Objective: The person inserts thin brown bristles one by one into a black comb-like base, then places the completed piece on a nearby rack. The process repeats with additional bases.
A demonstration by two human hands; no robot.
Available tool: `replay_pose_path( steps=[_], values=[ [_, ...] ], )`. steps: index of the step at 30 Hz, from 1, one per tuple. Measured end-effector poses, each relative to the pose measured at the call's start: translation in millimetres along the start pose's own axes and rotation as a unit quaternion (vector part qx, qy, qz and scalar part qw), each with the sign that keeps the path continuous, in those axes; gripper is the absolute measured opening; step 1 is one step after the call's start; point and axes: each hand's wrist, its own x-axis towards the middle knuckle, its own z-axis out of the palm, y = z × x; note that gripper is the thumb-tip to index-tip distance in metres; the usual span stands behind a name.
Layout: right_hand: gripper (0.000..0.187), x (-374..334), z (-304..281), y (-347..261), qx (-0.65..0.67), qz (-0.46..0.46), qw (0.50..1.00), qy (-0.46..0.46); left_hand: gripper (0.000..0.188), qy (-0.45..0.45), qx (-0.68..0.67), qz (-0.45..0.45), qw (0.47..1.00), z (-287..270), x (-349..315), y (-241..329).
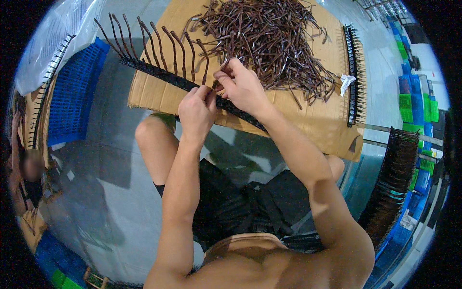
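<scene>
Reaching inward, left hand (197, 110) pinches the black strip (163, 75), right hand (242, 89) a brown stick (230, 49)

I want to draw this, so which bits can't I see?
All in the head view:
Part of the black strip: hidden behind the left hand.
What the right hand touches: blocked by the hand itself.
Top of the brown stick pile: cut off by the upper edge.

Brown sticks (260, 43): glossy, plastic-looking. Cardboard sheet (313, 126): matt paper. Black strip (240, 114): rough-looking. Blue basket (72, 98): plastic.
</scene>
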Motion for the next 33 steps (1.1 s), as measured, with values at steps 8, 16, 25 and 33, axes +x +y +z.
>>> replay_pose_path(
  steps=[8, 16, 25, 33],
  values=[
    [0.027, -0.5, 3.1, -6.0, -0.022, -0.013, 1.0, 0.015, 0.009, -0.006, 0.005, -0.007, 1.0, -1.9, -2.2, -1.1],
    [0.027, 1.4, 3.3, -2.3, -0.066, -0.023, 0.997, 0.018, 0.009, -0.014, 0.013, 0.002, 1.0, -1.2, -0.9, -1.7],
    [0.027, -13.5, 10.7, -0.6, -0.136, -0.089, 0.986, 0.04, 0.012, -0.019, -0.035, -0.039, 0.998, 0.1, 2.2, -0.8],
    [0.026, -19.7, 16.3, 7.5, -0.108, -0.067, 0.991, 0.052, 0.015, -0.053, -0.027, -0.03, 0.998, -6.9, 6.4, -4.1]
  ],
)
